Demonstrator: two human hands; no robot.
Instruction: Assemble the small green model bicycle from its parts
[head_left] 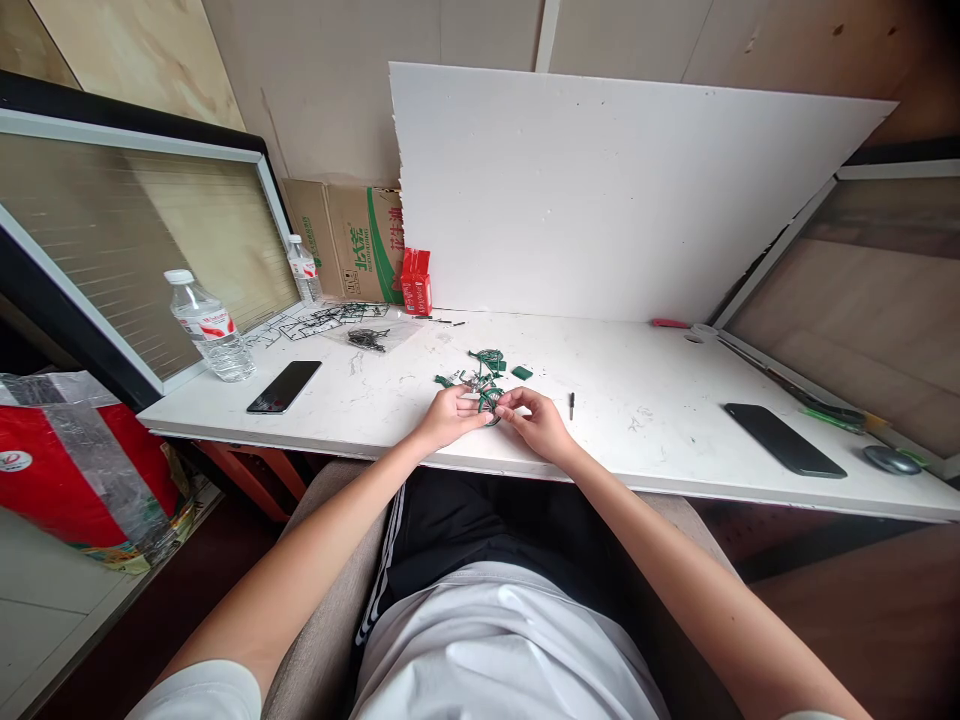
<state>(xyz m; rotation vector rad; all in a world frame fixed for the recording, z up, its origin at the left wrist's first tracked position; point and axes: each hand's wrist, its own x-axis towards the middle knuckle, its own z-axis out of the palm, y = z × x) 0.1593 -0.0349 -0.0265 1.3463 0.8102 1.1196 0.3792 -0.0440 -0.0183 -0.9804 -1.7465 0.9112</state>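
Observation:
Near the front edge of the white table, my left hand has its fingers closed on the left side of a small green model with a round, spoked part. My right hand pinches the same model from the right, its fingertips close to those of my left hand. More green parts lie just beyond my fingers, touching or close to the model. A flat green piece rests a little to their right. A small black screwdriver-like tool lies to the right of my right hand.
On the left are a phone, a water bottle, a second bottle, black part frames and a plastic bag. Behind stand a red box and a white board. A black phone and mouse lie right.

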